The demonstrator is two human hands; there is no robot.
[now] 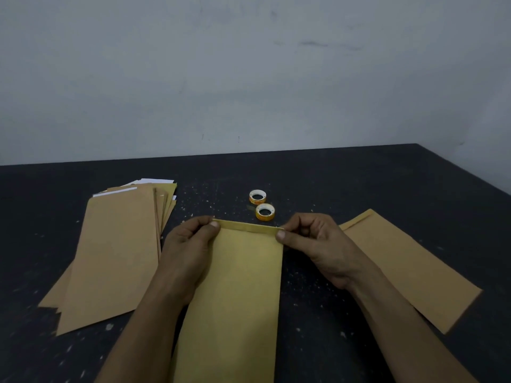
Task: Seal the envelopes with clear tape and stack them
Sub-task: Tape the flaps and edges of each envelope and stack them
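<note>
At nine o'clock on the dark bench (359,183) lies a fanned pile of envelopes (119,244), white paper showing at their far ends; they look unsealed. Just beside it, the left hand (190,244) pinches the far left corner of the envelope (243,286) being worked, which lies lengthwise at the centre, running from six o'clock towards twelve. Its fingers (213,225) are curled, thumb on top of the folded flap (249,227). At twelve o'clock, just past the flap, two small rolls of clear tape (265,212) lie flat, close together, untouched. The right hand (318,241) mirrors the left, its fingers (280,234) pinching the flap's right corner between thumb and forefinger. At three o'clock a single envelope (409,266) lies slantwise, flap folded, probably the start of the finished stack.

The envelope is light, thin brown paper: it bends readily, creases for good, and would slide easily on the bench. The flap will likely spring up unless held, so gripping both corners suits it; one hand should likely keep pressing the crease while the other fetches tape.
</note>
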